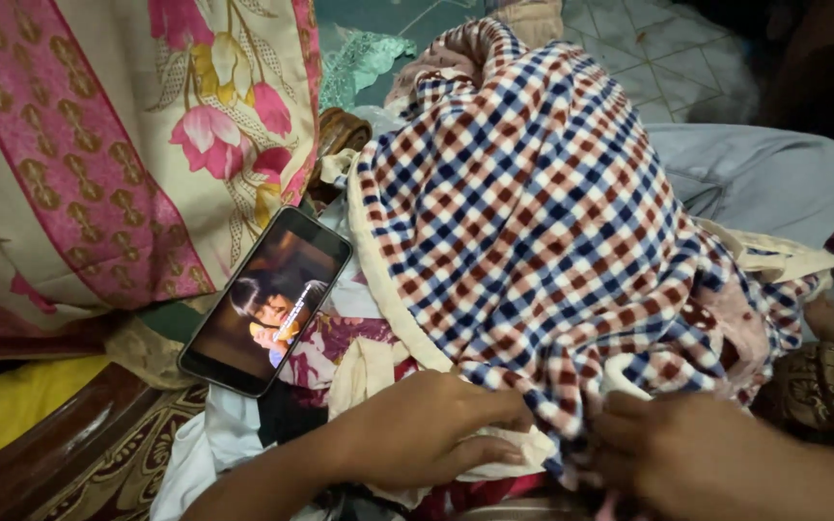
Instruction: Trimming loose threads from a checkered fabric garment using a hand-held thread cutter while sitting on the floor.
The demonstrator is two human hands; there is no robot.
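Checked blanket (542, 212) heaped over lap, left hand (427, 429) and right hand (687, 449) both pinching its near hem closed; possibly dragging loose folds onto propped phone (267, 301), toppling it.

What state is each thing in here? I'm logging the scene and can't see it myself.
checked cloth: bunched in a heap, lower edge gripped by both hands.
left hand: closed on the cloth's cream edge.
right hand: pinching the cloth's edge.
phone: screen lit, propped tilted against the floral fabric.
floral fabric: draped, hanging in folds.
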